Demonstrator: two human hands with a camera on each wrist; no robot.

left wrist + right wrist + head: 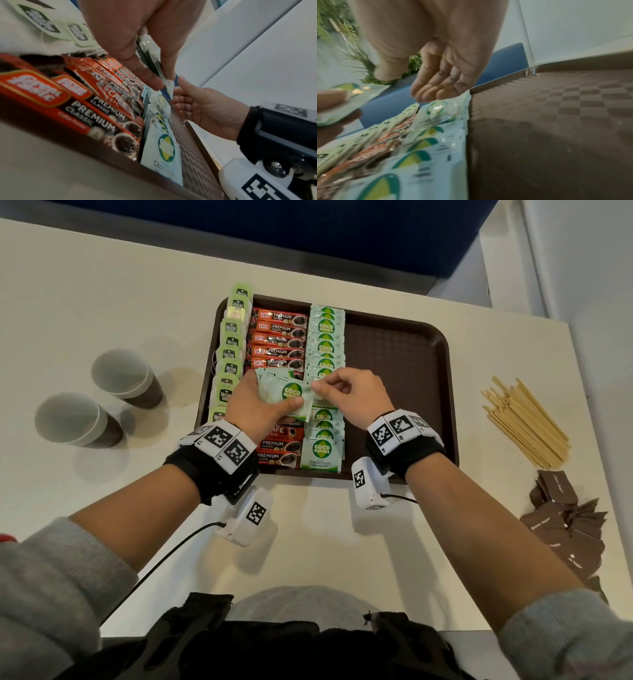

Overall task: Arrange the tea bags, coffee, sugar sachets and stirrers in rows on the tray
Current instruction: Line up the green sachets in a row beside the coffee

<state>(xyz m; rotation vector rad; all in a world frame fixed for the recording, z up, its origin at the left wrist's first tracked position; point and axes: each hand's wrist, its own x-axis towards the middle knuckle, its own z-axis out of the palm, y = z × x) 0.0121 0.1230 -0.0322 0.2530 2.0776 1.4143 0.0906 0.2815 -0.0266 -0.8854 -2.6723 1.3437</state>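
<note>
On the brown tray (394,364) lie a left row of green-tagged tea bags (231,344), a row of red coffee sachets (279,337) and a row of pale green sugar sachets (325,337). My left hand (274,402) hovers over the coffee row. It grips a small stack of sugar sachets (286,392) between thumb and fingers (154,81). My right hand (329,388) is beside that stack, over the sugar row. Its fingers (428,92) are loosely curled just above a sachet in the row (436,108), and nothing sits between thumb and fingers. Wooden stirrers (524,422) lie on the table right of the tray.
The right half of the tray (556,121) is bare. A heap of brown sachets (565,529) lies at the table's right front. Two paper cups (126,378) (75,419) stand left of the tray. The table ends just beyond the stirrers.
</note>
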